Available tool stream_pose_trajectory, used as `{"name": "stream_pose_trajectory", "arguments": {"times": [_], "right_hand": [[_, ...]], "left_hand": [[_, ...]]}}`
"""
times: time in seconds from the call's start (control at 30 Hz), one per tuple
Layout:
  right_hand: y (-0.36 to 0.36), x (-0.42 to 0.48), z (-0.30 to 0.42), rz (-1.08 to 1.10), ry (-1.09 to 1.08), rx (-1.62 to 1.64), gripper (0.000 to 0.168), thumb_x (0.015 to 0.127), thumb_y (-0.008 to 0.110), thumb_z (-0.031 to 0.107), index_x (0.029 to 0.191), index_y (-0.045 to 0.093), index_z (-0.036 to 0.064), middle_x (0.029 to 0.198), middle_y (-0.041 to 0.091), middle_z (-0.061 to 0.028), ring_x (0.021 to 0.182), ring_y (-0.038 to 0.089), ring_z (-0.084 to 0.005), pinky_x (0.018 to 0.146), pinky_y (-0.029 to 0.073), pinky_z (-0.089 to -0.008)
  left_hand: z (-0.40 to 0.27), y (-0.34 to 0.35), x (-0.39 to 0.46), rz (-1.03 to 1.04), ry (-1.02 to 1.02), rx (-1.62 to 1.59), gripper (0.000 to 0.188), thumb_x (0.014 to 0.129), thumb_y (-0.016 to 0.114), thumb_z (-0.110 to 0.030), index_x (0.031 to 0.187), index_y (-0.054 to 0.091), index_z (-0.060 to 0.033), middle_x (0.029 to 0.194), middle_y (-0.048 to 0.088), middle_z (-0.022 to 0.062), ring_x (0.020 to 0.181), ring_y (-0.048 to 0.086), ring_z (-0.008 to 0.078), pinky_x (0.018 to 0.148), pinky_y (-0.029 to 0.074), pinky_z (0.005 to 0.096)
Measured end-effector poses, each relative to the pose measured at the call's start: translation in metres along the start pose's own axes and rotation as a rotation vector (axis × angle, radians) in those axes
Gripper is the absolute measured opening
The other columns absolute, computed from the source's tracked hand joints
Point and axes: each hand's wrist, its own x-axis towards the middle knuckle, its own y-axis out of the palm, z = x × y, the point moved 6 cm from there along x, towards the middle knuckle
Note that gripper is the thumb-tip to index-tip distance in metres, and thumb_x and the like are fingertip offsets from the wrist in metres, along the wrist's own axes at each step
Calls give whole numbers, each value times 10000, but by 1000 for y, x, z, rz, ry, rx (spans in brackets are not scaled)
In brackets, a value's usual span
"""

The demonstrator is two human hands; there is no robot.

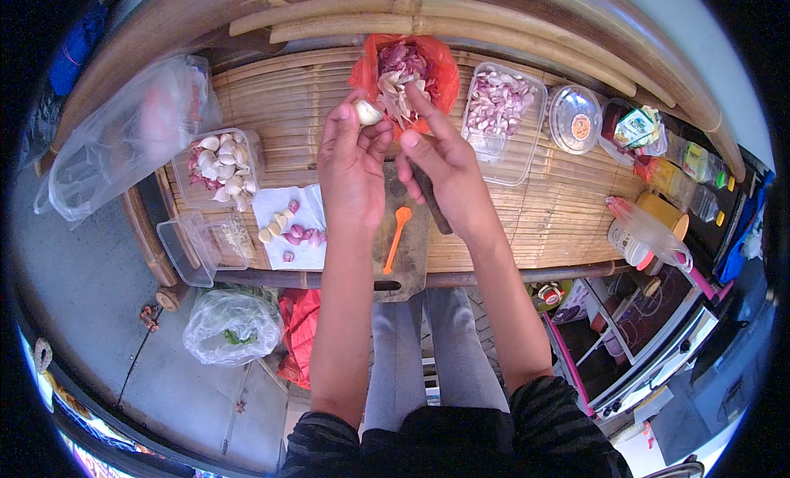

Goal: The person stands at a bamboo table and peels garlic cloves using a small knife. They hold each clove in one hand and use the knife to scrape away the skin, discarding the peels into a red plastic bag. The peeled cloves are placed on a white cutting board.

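Between the fingertips of my left hand (355,169) is a pale garlic clove (368,113). My right hand (447,175) grips a knife by its dark handle (432,197); I cannot make out the blade clearly. Both hands are raised over a worn wooden cutting board (408,255), on which an orange plastic spoon (397,240) lies. Just beyond the fingers, an orange plastic bag (447,76) holds garlic skins and purple shallot peels (404,58). To the left, several shallots (297,232) and peeled garlic cloves (275,225) rest on a white paper sheet (311,203).
A plastic tub of garlic (225,163) and a smaller clear container (185,246) stand left on the bamboo table (284,89). At right are a box of sliced shallots (501,104), a round lidded tub (575,120) and several bottles (703,157). A plastic bag with greens (234,323) sits below the table edge.
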Motion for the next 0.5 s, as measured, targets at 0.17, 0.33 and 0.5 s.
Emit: {"name": "stream_pose_trajectory", "arguments": {"times": [0.17, 0.33, 0.5], "right_hand": [[10, -8, 8, 64, -116, -133, 542, 941, 545, 185, 1440, 336, 161, 679, 486, 17, 591, 422, -63, 525, 371, -220], [11, -9, 7, 88, -112, -138, 525, 946, 539, 211, 1433, 351, 153, 704, 490, 16, 573, 408, -55, 519, 356, -207], [13, -9, 8, 96, -191, -174, 513, 952, 534, 234, 1430, 362, 161, 634, 461, 23, 547, 399, -43, 495, 338, -192]], "left_hand": [[0, 3, -3, 8, 5, 35, 249, 957, 530, -265, 1084, 566, -54, 922, 639, 24, 738, 587, 88, 629, 486, 225], [-6, 5, -4, -8, 29, 73, 262, 956, 533, -275, 1087, 573, -51, 915, 637, 17, 730, 572, 78, 648, 472, 226], [-10, 7, -5, -61, 59, 106, 290, 948, 548, -289, 1093, 607, -44, 905, 633, -1, 720, 534, 62, 647, 435, 209]]}}
